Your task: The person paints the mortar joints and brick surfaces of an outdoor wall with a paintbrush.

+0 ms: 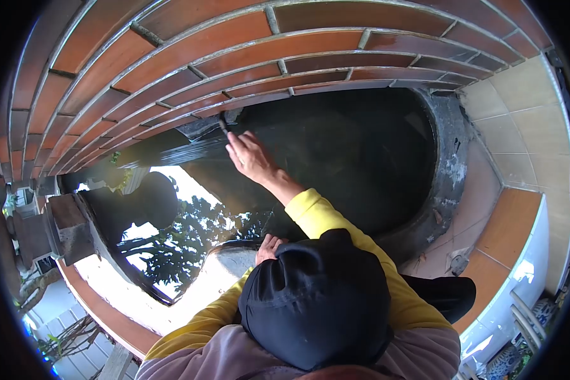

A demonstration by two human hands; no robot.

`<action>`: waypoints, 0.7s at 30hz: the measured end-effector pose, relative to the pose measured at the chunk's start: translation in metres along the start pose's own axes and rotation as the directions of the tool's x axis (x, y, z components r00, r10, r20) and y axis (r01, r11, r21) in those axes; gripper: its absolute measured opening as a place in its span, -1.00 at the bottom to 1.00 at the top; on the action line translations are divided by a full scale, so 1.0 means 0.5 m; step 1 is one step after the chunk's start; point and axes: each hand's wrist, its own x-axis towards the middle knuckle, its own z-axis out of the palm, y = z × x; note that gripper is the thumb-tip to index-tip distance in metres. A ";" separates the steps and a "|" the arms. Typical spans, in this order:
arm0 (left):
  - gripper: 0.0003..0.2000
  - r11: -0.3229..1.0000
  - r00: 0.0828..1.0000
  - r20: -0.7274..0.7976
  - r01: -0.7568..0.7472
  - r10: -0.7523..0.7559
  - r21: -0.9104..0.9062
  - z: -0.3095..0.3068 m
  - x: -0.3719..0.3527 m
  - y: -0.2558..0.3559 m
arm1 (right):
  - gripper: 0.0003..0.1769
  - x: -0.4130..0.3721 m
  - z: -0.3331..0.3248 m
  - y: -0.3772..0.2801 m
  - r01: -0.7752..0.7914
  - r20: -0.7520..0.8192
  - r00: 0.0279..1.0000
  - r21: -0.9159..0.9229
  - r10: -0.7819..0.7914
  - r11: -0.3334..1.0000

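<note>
My right hand (253, 159) reaches out over the dark water of a pond, closed around a thin dark tool (224, 122). The tool's far end is close to a grey stone ledge (202, 126) at the foot of the brick wall, and I cannot make out its exact shape. Near the front edge of the pond, my left hand (269, 248) rests on the pale stone rim (233, 259), with its fingers apart and part of it hidden behind a black cap (313, 297).
A brick wall (234, 47) curves along the far side. The pond's grey rim (449, 161) bounds the right, beside tiled ledges (506, 225). A block-like stone post (71, 228) stands at left. The water reflects leaves and bright sky.
</note>
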 end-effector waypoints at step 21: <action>-0.70 0.997 0.988 -0.130 -0.077 0.077 0.010 0.107 -0.023 -0.090 | -0.74 0.004 -0.208 0.022 -0.178 -0.345 0.929 -0.096 0.135 0.979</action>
